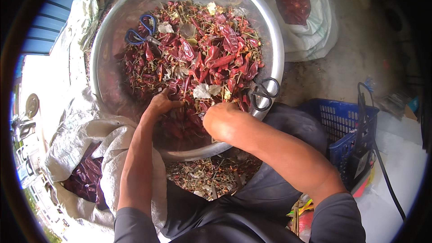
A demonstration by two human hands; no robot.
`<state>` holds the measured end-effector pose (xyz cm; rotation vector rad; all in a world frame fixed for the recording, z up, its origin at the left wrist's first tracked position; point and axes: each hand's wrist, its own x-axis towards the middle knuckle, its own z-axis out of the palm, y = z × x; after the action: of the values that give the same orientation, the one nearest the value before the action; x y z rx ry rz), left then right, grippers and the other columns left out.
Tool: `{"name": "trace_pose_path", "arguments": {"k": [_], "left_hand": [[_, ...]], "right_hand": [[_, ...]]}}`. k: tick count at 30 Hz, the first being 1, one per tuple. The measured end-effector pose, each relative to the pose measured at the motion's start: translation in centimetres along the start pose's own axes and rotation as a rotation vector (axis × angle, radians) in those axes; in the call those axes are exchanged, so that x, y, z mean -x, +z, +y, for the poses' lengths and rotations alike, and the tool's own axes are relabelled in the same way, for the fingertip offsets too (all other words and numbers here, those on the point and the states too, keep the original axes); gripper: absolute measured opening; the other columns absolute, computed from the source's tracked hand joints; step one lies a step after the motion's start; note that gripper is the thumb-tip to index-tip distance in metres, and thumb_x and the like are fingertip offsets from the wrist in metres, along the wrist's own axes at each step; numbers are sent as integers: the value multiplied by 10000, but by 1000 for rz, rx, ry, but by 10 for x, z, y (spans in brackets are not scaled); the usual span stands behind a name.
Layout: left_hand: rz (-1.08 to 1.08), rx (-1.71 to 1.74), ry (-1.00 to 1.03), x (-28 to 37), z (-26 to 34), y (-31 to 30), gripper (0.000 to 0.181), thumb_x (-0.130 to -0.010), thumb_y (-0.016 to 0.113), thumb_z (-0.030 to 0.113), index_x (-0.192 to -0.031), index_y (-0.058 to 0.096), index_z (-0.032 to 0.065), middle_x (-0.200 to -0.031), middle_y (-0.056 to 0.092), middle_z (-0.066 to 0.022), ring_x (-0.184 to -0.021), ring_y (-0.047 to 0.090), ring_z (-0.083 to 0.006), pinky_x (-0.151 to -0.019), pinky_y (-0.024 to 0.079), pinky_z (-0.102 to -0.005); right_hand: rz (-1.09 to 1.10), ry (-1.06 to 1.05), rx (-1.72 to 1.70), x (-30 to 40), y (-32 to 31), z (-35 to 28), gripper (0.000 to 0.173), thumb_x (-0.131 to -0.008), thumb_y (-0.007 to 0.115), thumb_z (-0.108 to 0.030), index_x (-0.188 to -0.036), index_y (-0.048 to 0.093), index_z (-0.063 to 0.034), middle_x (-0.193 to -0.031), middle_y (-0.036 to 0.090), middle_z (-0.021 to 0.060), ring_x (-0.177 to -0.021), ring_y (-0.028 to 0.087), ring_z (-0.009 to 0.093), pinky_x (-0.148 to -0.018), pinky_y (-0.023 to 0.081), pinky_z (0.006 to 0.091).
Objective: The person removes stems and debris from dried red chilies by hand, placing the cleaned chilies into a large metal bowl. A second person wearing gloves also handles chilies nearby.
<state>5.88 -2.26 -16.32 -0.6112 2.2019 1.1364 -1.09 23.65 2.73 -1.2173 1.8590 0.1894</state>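
Observation:
A large round metal basin [277, 40] stands before me, heaped with dried red chilies [221, 61], loose stems and dry leaf pieces. My left hand [164, 103] reaches into the near part of the heap, thumb and fingers apart, with no chili plainly held. Beside it on the right, my right hand [222, 118] is bent down into the chilies; its fingers are hidden, so any hold is not visible. Scissors with blue handles [145, 31] lie on the heap at the far left. Black-handled scissors [265, 93] rest against the basin's right rim.
A woven sack [111, 138] of dark dried chilies stands at lower left, another white sack [314, 40] with red contents at upper right. A blue plastic basket [341, 118] is on the right, near a black cable [388, 179]. Chili debris [206, 177] lies below the basin.

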Motion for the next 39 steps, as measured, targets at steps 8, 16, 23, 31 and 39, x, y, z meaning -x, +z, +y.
{"name": "trace_pose_path", "arguments": {"k": [8,16,23,31,39], "left_hand": [[86,-272,-116,16,36,6,1137,-680,808,605,-1514,326,2,-1398,477,-344,-1305,493,-439,-1078,425,-454],[59,-173,-82,5,18,3,1101,-671,823,592,-1496,368,23,-1386,497,-330,-1312,489,-432,-1077,423,-447],[98,175,-167,11,13,2,922,-757,789,543,-1451,452,39,-1451,475,-215,-1236,555,-357,-1016,482,-428],[-347,1425,47,21,7,46,501,-1010,525,426,-1396,510,109,-1205,670,-97,-1066,662,-267,-938,543,-467],[63,1722,318,-8,42,68,544,-1051,416,434,-1474,425,93,-1401,554,-110,-1224,565,-289,-1002,497,-450]], "right_hand": [[-11,202,-23,-2,-11,28,169,-836,641,-144,-889,779,-64,-975,746,155,-903,729,292,-776,583,408],[1015,953,-116,55,-47,133,490,-936,646,-406,-1157,584,27,-1176,624,260,-1055,632,415,-877,508,505],[612,968,-904,18,-1,186,575,-939,655,-350,-1272,551,107,-1125,682,259,-958,709,372,-645,610,501],[665,817,-1012,22,7,199,410,-905,600,-152,-1179,595,153,-1033,686,298,-817,727,396,-565,603,496],[679,843,-977,21,7,203,365,-872,573,-104,-1108,632,168,-978,698,299,-757,728,401,-572,597,478]]}}
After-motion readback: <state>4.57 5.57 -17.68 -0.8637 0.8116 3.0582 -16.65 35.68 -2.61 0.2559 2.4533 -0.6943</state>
